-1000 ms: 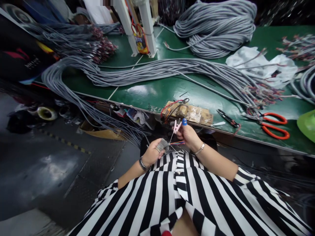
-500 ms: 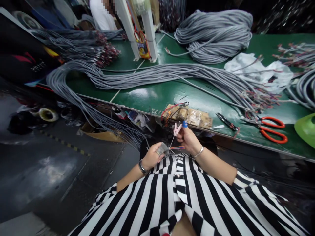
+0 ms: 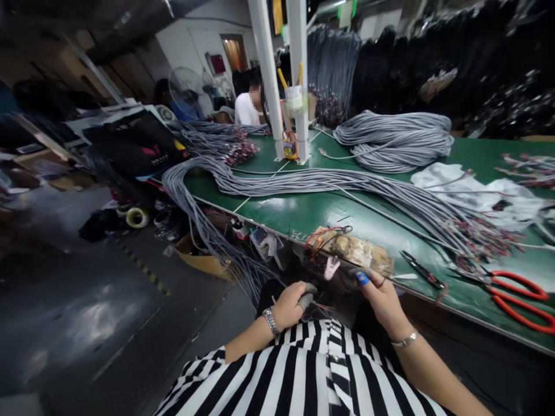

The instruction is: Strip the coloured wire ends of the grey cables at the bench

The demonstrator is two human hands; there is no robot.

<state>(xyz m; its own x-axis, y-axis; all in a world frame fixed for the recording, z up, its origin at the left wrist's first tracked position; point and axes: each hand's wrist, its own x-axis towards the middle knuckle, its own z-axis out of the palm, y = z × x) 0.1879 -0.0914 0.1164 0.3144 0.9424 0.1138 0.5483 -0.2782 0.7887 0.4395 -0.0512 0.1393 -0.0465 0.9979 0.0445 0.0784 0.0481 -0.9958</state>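
My left hand [image 3: 291, 301] rests at my lap in grey finger covers. It is closed on a cable end, and thin coloured wires [image 3: 321, 309] stick out to its right. My right hand [image 3: 384, 299] is just under the table edge, its blue-capped thumb [image 3: 362, 278] pinched against a grey-capped finger; whatever it pinches is too small to make out. A pink clip [image 3: 332, 267] hangs a little to the left of those fingers, apart from them. It sits below a tape-wrapped block [image 3: 358, 252] with red and black leads on the green table [image 3: 299, 211].
Long grey cable bundles [image 3: 329, 182] cross the table and droop over its left edge. A grey coil [image 3: 394, 138] lies behind. Black cutters [image 3: 422, 270] and red-handled scissors [image 3: 520, 293] lie to the right. White posts [image 3: 271, 81] stand at the back, with a seated person [image 3: 247, 107] beyond.
The view has tilted up to show the room. My right hand let go of the pink clip and moved right along the table edge. My left hand stays at my lap.
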